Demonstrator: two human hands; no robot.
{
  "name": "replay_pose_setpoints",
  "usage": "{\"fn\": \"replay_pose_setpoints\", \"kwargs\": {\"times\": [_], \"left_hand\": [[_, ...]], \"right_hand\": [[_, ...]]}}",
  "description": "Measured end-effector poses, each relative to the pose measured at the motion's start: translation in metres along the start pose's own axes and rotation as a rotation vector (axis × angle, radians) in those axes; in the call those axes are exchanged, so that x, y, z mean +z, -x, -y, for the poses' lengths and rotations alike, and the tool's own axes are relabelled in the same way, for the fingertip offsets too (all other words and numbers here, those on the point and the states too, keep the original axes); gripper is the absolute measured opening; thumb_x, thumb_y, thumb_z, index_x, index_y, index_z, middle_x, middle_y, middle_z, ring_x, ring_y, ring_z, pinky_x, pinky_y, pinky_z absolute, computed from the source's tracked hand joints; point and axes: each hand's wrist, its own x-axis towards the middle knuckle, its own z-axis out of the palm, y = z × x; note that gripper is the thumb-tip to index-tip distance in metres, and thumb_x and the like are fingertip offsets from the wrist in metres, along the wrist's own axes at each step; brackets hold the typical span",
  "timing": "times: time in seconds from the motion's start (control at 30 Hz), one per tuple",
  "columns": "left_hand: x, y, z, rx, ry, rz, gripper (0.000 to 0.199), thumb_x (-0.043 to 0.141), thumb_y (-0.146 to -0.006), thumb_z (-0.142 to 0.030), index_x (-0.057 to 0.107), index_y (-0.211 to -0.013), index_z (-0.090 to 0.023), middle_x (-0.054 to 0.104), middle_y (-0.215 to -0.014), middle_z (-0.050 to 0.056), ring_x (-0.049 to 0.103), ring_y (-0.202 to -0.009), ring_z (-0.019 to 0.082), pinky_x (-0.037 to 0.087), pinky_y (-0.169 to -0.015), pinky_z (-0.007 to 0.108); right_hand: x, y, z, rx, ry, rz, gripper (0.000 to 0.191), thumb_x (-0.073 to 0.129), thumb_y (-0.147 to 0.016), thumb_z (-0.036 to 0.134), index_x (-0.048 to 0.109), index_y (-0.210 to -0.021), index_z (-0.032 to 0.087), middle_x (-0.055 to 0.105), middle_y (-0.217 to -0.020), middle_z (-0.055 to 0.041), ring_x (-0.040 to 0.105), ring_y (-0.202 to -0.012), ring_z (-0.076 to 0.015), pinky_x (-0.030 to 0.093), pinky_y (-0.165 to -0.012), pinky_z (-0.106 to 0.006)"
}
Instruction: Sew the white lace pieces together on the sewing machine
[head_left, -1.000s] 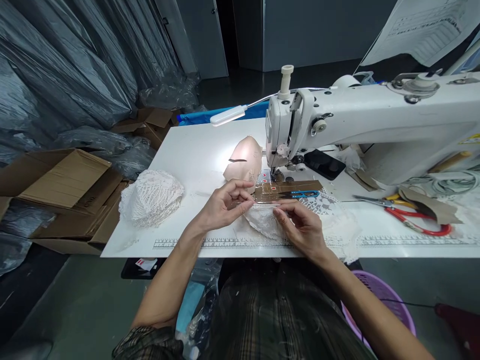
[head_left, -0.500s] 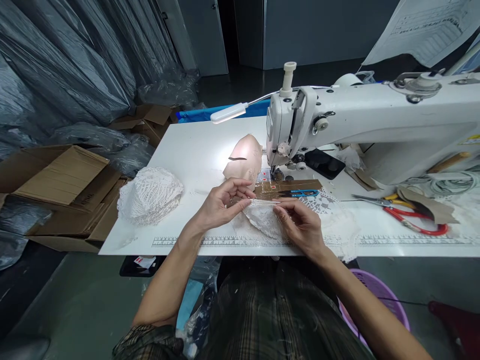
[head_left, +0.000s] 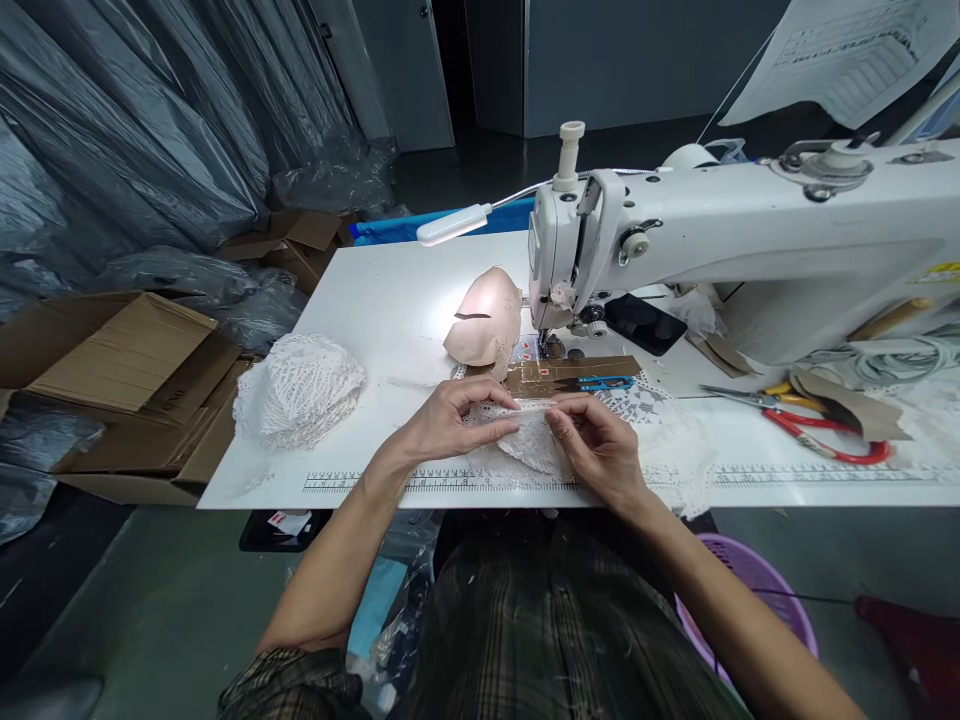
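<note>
A piece of white lace fabric (head_left: 531,448) is stretched between my two hands above the front of the table. My left hand (head_left: 457,422) pinches its upper edge with thumb and fingers. On the other side, my right hand (head_left: 598,445) is closed on the same edge, thumb against fingertips. Just beyond the hands lie a brown strip (head_left: 600,368) and blue-handled thread snips (head_left: 606,384). A beige cup-shaped fabric piece (head_left: 486,318) rests left of the sewing machine (head_left: 570,250), near its needle. More lace (head_left: 679,455) spreads flat to the right of my right hand.
A pile of white lace (head_left: 298,390) sits on the table's left. Red-handled scissors (head_left: 825,435) and a black phone (head_left: 645,324) lie to the right. A printed ruler (head_left: 787,474) runs along the front edge. Cardboard boxes (head_left: 124,350) stand left; a purple basket (head_left: 757,570) is below right.
My left hand has shifted slightly right, closer to my right hand, its fingers more closed on the lace edge. The right hand has hardly moved. The view has shifted a little.
</note>
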Motion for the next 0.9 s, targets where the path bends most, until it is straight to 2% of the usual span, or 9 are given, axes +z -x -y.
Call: {"fn": "replay_pose_setpoints", "kwargs": {"times": [0.1, 0.23, 0.43, 0.63, 0.8, 0.9], "left_hand": [[0.0004, 0.0002, -0.0005, 0.013, 0.099, -0.025, 0.012, 0.075, -0.078, -0.028, 0.071, -0.080, -0.017, 0.066, -0.082, 0.006, 0.061, -0.076, 0.016, 0.048, -0.066, 0.027], [0.0006, 0.0016, -0.0027, 0.003, 0.216, -0.078, 0.009, 0.073, -0.080, -0.024, 0.072, -0.084, -0.016, 0.068, -0.088, 0.008, 0.064, -0.080, 0.017, 0.051, -0.069, 0.028], [0.0039, 0.0019, -0.0079, 0.004, 0.230, -0.172, 0.008, 0.075, -0.078, -0.022, 0.071, -0.077, -0.015, 0.070, -0.082, 0.007, 0.066, -0.079, 0.016, 0.051, -0.070, 0.026], [0.0066, 0.0032, -0.0068, -0.033, 0.247, -0.219, 0.017, 0.078, -0.075, -0.024, 0.065, -0.070, -0.015, 0.071, -0.078, 0.006, 0.066, -0.073, 0.015, 0.052, -0.067, 0.026], [0.0074, 0.0037, -0.0058, -0.077, 0.235, -0.191, 0.020, 0.078, -0.075, -0.024, 0.061, -0.071, -0.015, 0.071, -0.080, 0.007, 0.066, -0.073, 0.015, 0.052, -0.066, 0.026], [0.0076, 0.0040, -0.0078, -0.119, 0.218, -0.190, 0.023, 0.078, -0.075, -0.024, 0.058, -0.082, -0.016, 0.072, -0.082, 0.006, 0.066, -0.072, 0.014, 0.050, -0.063, 0.024]], "right_hand": [[0.0009, 0.0000, 0.0007, -0.006, -0.044, 0.002, 0.003, 0.057, -0.092, 0.021, 0.060, -0.090, 0.021, 0.067, -0.087, -0.0061, 0.063, -0.077, -0.0166, 0.051, -0.063, -0.028], [0.0020, 0.0004, 0.0014, -0.013, -0.098, 0.004, 0.004, 0.057, -0.091, 0.019, 0.059, -0.090, 0.021, 0.067, -0.089, -0.0058, 0.064, -0.078, -0.0154, 0.053, -0.066, -0.026], [0.0021, 0.0013, 0.0005, -0.038, -0.104, -0.006, 0.003, 0.061, -0.089, 0.018, 0.061, -0.090, 0.021, 0.067, -0.087, -0.0053, 0.065, -0.078, -0.0155, 0.054, -0.065, -0.026], [0.0022, 0.0024, -0.0015, -0.056, -0.132, -0.023, 0.008, 0.065, -0.086, 0.015, 0.061, -0.087, 0.022, 0.066, -0.084, -0.0036, 0.065, -0.078, -0.0156, 0.053, -0.064, -0.026], [0.0031, 0.0046, -0.0033, -0.013, -0.142, -0.017, 0.008, 0.066, -0.087, 0.019, 0.059, -0.086, 0.022, 0.065, -0.085, -0.0033, 0.063, -0.074, -0.0146, 0.051, -0.062, -0.026], [0.0048, 0.0052, -0.0062, 0.089, -0.140, -0.065, 0.013, 0.067, -0.087, 0.025, 0.055, -0.090, 0.023, 0.063, -0.082, -0.0017, 0.061, -0.068, -0.0130, 0.050, -0.058, -0.025]]}}
